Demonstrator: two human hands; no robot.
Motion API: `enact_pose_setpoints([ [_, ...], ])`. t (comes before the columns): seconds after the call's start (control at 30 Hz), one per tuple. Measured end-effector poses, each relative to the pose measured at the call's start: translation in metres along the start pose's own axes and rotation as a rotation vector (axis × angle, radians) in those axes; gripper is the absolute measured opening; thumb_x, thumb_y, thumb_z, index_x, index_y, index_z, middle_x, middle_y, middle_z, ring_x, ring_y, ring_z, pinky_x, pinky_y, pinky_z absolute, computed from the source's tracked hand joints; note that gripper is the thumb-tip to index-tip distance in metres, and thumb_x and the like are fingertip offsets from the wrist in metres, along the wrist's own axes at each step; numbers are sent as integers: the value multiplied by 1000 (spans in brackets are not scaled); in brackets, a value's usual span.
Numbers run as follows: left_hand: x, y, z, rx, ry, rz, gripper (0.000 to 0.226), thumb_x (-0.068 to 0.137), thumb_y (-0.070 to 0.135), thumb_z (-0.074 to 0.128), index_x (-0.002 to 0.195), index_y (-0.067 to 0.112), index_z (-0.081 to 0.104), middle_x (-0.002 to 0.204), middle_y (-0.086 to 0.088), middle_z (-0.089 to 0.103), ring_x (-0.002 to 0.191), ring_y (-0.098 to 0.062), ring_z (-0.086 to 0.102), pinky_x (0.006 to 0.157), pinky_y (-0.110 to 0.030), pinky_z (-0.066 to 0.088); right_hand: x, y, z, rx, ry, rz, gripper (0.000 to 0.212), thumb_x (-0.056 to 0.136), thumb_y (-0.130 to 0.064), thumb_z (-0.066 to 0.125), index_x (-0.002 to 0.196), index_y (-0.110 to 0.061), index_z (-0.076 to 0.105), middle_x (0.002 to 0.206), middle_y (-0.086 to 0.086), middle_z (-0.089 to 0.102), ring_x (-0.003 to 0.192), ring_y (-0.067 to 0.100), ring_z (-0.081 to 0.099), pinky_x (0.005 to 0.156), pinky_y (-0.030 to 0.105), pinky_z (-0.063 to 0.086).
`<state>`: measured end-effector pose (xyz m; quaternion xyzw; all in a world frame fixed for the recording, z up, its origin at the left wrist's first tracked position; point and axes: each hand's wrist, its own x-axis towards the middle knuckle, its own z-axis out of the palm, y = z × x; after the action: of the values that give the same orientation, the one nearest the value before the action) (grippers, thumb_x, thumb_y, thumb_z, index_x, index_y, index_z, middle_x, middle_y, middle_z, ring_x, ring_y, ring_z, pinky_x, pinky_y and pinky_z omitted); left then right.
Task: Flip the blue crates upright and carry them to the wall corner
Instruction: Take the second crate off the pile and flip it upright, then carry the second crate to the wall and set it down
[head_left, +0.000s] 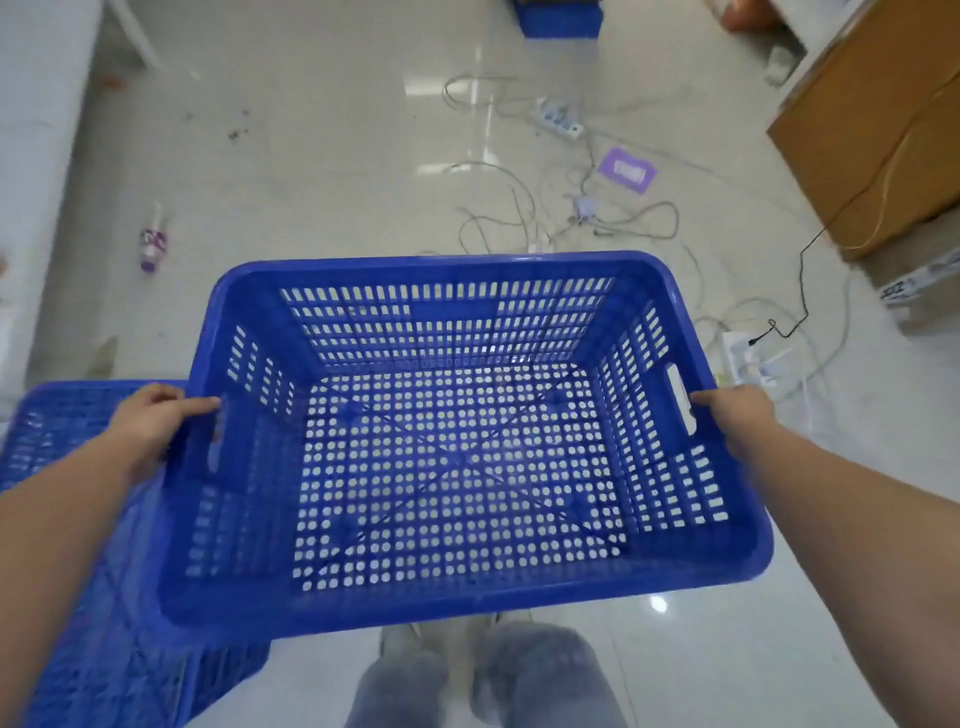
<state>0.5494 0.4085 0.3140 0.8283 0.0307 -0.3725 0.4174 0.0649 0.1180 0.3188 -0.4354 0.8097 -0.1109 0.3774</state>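
A blue perforated crate (457, 457) hangs upright and empty in front of me, above my legs. My left hand (150, 421) grips its left rim at the handle slot. My right hand (732, 415) grips the right rim beside the other handle slot. A second blue crate (78, 597) rests on the floor at lower left, bottom side up, partly hidden under the held crate. Another blue crate (561, 21) sits far away at the top edge of the view.
Loose white cables and a power strip (558, 117) sprawl across the tiled floor ahead. A purple packet (626, 170) and a small bottle (153, 241) lie on the floor. A brown cardboard box (878, 119) stands at right; a white ledge (36, 130) runs along the left.
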Motion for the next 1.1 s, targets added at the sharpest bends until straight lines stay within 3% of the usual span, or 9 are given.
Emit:
enact_pose_setpoints([
  [0.07,-31,42,-25,14,-50,97,16,89,4,60,80,13,49,34,4,56,26,-6,51,30,-16,42,-34,-35,-34,41,11,-54,24,79,-13,71,69,-1,52,90,20,62,60,26,52,63,36,48],
  [0.17,-74,101,-59,25,-36,245,22,93,3,53,74,13,49,30,-1,50,20,-2,41,26,-11,33,-88,-85,-76,91,56,-148,27,78,-17,71,90,0,56,95,20,63,78,33,60,74,42,50],
  [0.3,-118,168,-114,-45,8,387,25,92,0,53,71,12,47,29,-3,49,19,-3,39,27,-10,31,-143,-151,-122,105,73,-279,35,79,-24,68,102,2,61,99,20,67,81,34,61,68,36,44],
  [0.47,-173,229,-183,-150,117,504,24,92,-2,54,71,10,48,31,-2,50,20,-3,40,27,-10,32,-198,-223,-162,151,77,-411,34,78,-26,68,98,1,67,96,19,69,85,37,65,70,37,46],
  [0.6,-219,258,-233,-210,213,567,25,92,-2,53,71,12,49,55,-14,50,20,-1,41,28,-9,31,-231,-277,-178,194,52,-521,26,76,-28,69,81,-2,67,78,14,68,63,29,59,64,34,44],
  [0.7,-253,265,-268,-221,302,590,23,91,-2,54,72,10,50,61,-14,48,26,-8,48,28,-11,33,-251,-310,-182,243,28,-606,23,70,-24,70,67,-1,65,62,11,64,59,29,61,62,36,49],
  [0.83,-300,255,-306,-253,401,561,6,93,3,54,99,2,53,69,-11,49,54,-22,42,29,-14,37,-275,-346,-180,272,-21,-702,32,66,-25,73,69,2,56,76,17,63,72,35,64,72,44,54],
  [0.97,-351,220,-332,-293,545,531,7,93,1,53,99,0,51,67,-11,47,52,-23,42,45,-28,39,-312,-375,-170,235,-130,-807,33,70,-24,73,57,-6,49,65,14,57,61,32,57,74,44,53],
  [1.1,-395,162,-350,-344,678,465,6,94,-2,51,89,2,49,66,-12,44,50,-25,40,27,-13,31,-345,-382,-145,194,-299,-899,26,72,-21,72,68,-6,52,75,19,63,78,37,66,79,47,55],
])
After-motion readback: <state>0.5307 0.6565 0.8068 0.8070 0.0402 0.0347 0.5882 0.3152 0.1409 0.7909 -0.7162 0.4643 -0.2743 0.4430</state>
